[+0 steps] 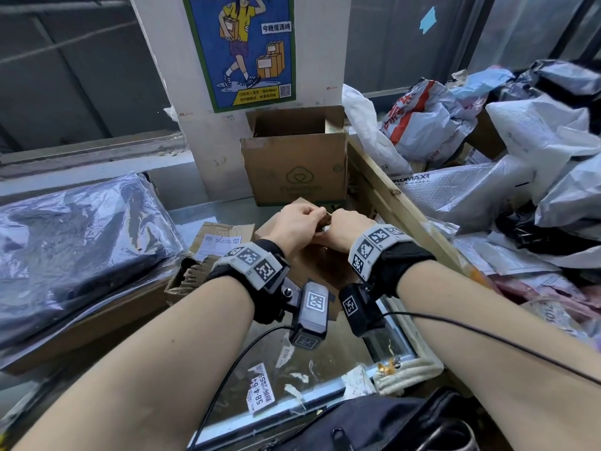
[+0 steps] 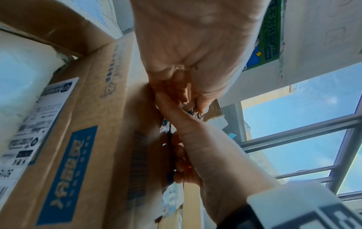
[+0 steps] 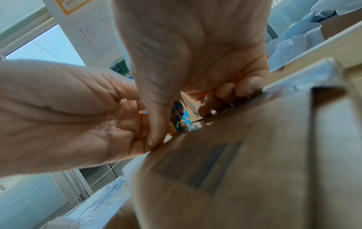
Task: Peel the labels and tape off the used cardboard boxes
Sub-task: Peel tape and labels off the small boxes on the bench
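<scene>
Peeling is under way: my left hand (image 1: 294, 222) and right hand (image 1: 344, 230) both pinch crumpled tape (image 3: 179, 119) at the top edge of the box (image 1: 312, 265) on the desk (image 1: 325, 359); next, I judge, a steady pull along the seam.

Both hands (image 1: 320, 227) seemingly at box (image 1: 312, 265)

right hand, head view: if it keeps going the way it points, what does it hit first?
Likely the left hand: the right hand points left and slightly away, its grip already meeting the left's on crumpled tape. Beyond stands the open cardboard box; depth unclear.
</scene>
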A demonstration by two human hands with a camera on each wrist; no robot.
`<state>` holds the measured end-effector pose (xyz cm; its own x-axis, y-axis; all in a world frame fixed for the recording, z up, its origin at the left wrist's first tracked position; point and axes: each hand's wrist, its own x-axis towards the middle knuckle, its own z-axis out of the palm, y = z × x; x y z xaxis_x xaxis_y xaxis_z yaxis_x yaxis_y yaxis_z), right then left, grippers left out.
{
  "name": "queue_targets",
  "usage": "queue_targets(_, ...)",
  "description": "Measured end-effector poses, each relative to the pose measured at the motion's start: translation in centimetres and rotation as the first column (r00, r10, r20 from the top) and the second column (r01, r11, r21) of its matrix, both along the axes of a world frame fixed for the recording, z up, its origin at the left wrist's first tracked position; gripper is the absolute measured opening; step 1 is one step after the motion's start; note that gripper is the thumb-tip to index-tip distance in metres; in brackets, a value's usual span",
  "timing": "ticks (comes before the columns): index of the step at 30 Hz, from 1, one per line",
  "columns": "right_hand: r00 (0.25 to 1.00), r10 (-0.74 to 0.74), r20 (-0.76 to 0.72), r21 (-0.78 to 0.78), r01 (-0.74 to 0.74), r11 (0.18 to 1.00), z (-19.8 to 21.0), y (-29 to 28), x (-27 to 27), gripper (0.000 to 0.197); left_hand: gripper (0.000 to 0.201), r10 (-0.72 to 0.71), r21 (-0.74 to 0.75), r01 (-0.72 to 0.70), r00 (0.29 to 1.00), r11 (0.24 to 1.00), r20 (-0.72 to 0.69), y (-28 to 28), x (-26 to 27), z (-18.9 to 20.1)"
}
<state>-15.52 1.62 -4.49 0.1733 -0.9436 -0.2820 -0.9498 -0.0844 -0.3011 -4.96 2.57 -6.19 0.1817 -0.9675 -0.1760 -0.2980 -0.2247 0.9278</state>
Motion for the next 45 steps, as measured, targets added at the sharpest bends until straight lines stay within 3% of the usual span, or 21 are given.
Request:
queue_targets(5,1.0,-0.006,0.01,-0.051,0.006,0.999,-0.8,0.0,0.1,0.055,0.018,-0.028,-0.071,0.026,0.999,0.997,-0.026,0.1,0.6,-0.3)
queue_targets(13,0.993,0.118,0.025,-0.078,-0.116,0.99,-1.4,-0.1,-0.2,0.038,0.009,-0.098,-0.146,0.127,0.977,0.981,0.19,0.2,1.2,-0.5)
queue_targets(18,0.992,0.105,0.063,-0.038,-0.103,0.994,-1.7,-0.2,-0.7,0.033,0.014,-0.073,-0.108,0.114,0.942,0.988,0.328,-0.2,1.1,-0.6)
queue_targets(21,0.985,0.092,0.149,0.019,-0.095,0.995,-2.6,-0.7,-0.9,0.027,0.038,-0.226,0.017,0.234,0.916,0.972,0.33,0.0,1.4,-0.6)
queue_targets(24,0.977,0.048,0.208,0.053,-0.061,0.997,-3.4,-0.8,-1.1,0.03,0.052,-0.435,0.163,0.403,0.831,0.901,0.347,0.4,1.4,0.1)
queue_targets(27,0.968,0.016,0.25,0.081,-0.038,0.996,-3.7,-1.0,-1.3,0.04,0.078,-0.589,0.347,0.482,0.575,0.805,0.568,0.7,1.5,-0.2)
queue_targets(29,0.958,0.002,0.287,0.107,-0.034,0.994,-3.8,-1.2,-1.5,0.042,0.088,-0.579,0.39,0.462,0.398,0.797,0.711,0.9,1.7,-1.2)
queue_targets(30,0.954,-0.007,0.3,0.12,-0.031,0.992,-3.8,-1.2,-1.6,0.041,0.094,-0.559,0.386,0.451,0.356,0.805,0.749,1.1,1.7,-1.7)
queue_targets(35,0.929,-0.063,0.364,0.148,0.009,0.989,-4.3,-1.7,-1.9,0.029,0.124,-0.521,0.377,0.395,0.375,0.838,0.767,1.0,2.0,-2.7)
queue_targets(45,0.822,-0.301,0.483,0.358,0.128,0.925,-5.9,-2.5,-2.8,0.039,0.121,-0.575,0.442,0.402,0.322,0.802,0.752,0.2,1.6,-3.1)
